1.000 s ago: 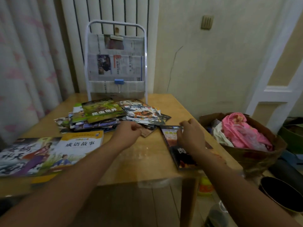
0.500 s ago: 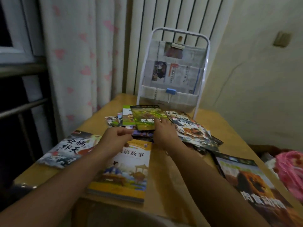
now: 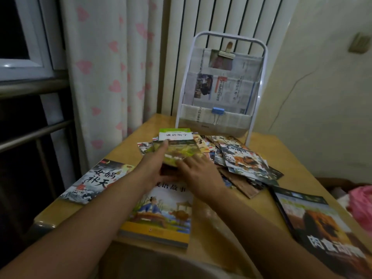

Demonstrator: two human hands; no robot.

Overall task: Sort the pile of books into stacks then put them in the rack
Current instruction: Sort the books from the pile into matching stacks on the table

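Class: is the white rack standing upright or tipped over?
Upright: the rack stands on the table, its newspaper pockets facing forward.

Dim room: wooden table stands against a white ribbed radiator, heart-patterned curtain and window at left, cream wall at right.

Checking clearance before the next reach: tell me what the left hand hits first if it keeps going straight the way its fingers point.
The left hand points toward the rack. First in line is probably the white-and-green book atop the pile, just beyond its fingertips; the rack stands further back.
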